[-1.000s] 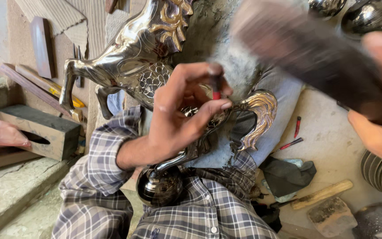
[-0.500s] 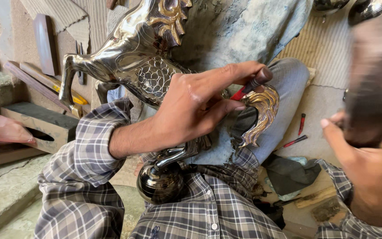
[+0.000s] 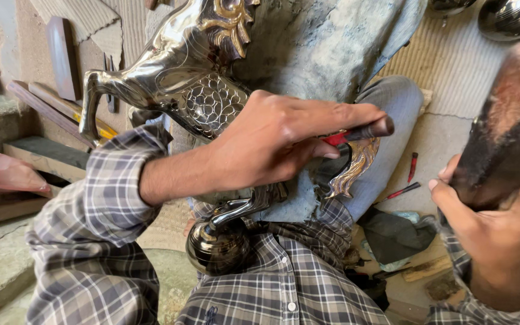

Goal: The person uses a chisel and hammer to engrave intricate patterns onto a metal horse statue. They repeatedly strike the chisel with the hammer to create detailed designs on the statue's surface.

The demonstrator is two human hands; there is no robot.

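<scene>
Left hand: the left hand (image 3: 272,147) is closed in a pinch around a small chisel (image 3: 356,132); the thumb and fingers are pressed together on its red grip, and the dark metal end is seen projecting past the fingertips.
Chisel: it is held nearly level, just above the gilded tail (image 3: 356,168) of the figure; whether its tip touches the metal cannot be told.
Right hand: the right hand (image 3: 489,229) is wrapped around the lower part of a dark wooden mallet (image 3: 507,132), with the fingers curled shut on it; the mallet is blurred and is raised above that hand, well apart from the left hand.
Horse figure: a polished metal horse (image 3: 182,90) with engraved scale pattern and gold mane is laid across the lap, directly under and behind the left hand; its round dark base (image 3: 218,247) is seen below the left wrist, against the checked shirt (image 3: 284,283).
Padding: a grey-blue cloth (image 3: 332,48) is spread beyond the left hand, under the figure.
Floor: two small red-handled tools (image 3: 407,180) are laid between the two hands, on the pale floor.
Beside the left sleeve: wooden strips (image 3: 49,108) and a block are seen.
</scene>
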